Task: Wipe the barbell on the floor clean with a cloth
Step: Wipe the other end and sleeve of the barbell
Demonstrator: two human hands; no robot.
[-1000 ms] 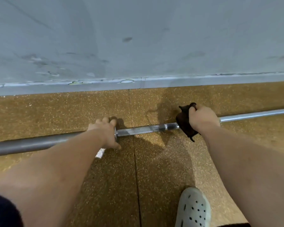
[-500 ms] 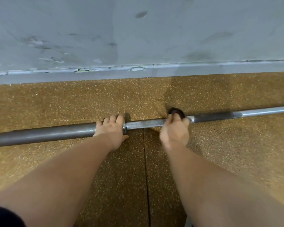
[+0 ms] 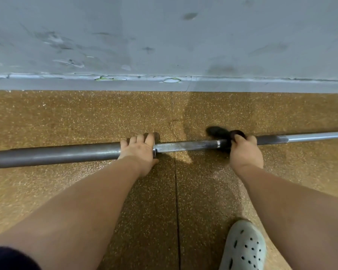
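A long steel barbell (image 3: pixel 185 146) lies on the speckled brown floor, parallel to the wall, its thick dark sleeve reaching to the left edge. My left hand (image 3: pixel 140 153) grips the sleeve right beside the collar, fingers curled over the top. My right hand (image 3: pixel 245 152) holds a dark cloth (image 3: pixel 222 133) wrapped around the thinner shaft, a little right of the collar. Part of the cloth sticks out blurred beyond my fingers; the rest is hidden under my hand.
A scuffed grey wall with a skirting board (image 3: pixel 164 84) runs just behind the bar. My pale perforated clog (image 3: pixel 244 248) stands on the floor at the lower right. A seam in the floor mat (image 3: pixel 177 211) runs toward me between my arms.
My right hand slid the cloth left along the shaft toward the collar, then back to the right. My left hand kept its grip on the sleeve. The view shifted.
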